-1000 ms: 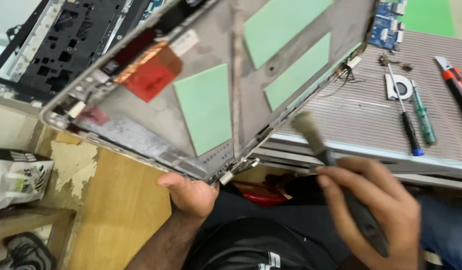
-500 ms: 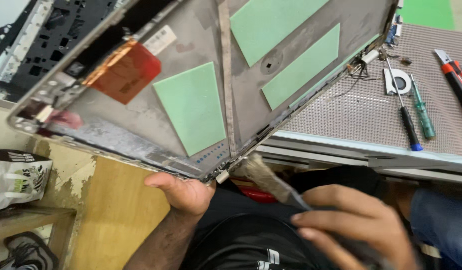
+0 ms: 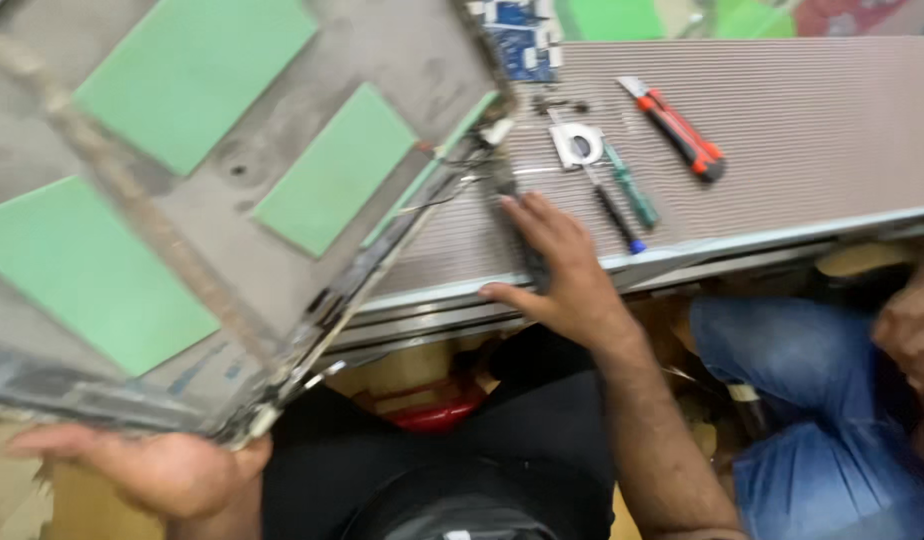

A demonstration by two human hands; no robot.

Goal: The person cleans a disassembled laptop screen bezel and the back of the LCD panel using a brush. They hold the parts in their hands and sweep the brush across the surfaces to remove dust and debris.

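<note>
Across the left half of the view, a large grey laptop lid panel (image 3: 232, 190) is held tilted, its inner face up, with three green rectangular pads (image 3: 332, 170) stuck to it and a dull strip running diagonally over it. Under its lower near corner the left hand (image 3: 147, 465) lies open, palm up, propping the panel from below, fingers spread along the edge rather than curled around it. The panel's far right edge, with loose thin wires (image 3: 437, 195) and a hinge, reaches over the ribbed grey mat (image 3: 782, 140) on the table (image 3: 682, 255).

Just right of that edge, the right hand (image 3: 557, 265) rests on the mat's near border, fingers closed around a dark slim handle (image 3: 522, 235) that runs up toward the panel's corner; what sits at its tip is too blurred to tell. The hand is close beside the panel but seems not to touch it.

Farther back on the mat lie a green-handled screwdriver (image 3: 632, 187), a dark one with a blue end (image 3: 615, 215), a red and black utility knife (image 3: 682, 130), a small metal bracket (image 3: 579, 145) and a blue circuit board (image 3: 522, 40). At the right edge another person's hand (image 3: 912, 335) and blue-jeaned knee (image 3: 782, 350) show.
</note>
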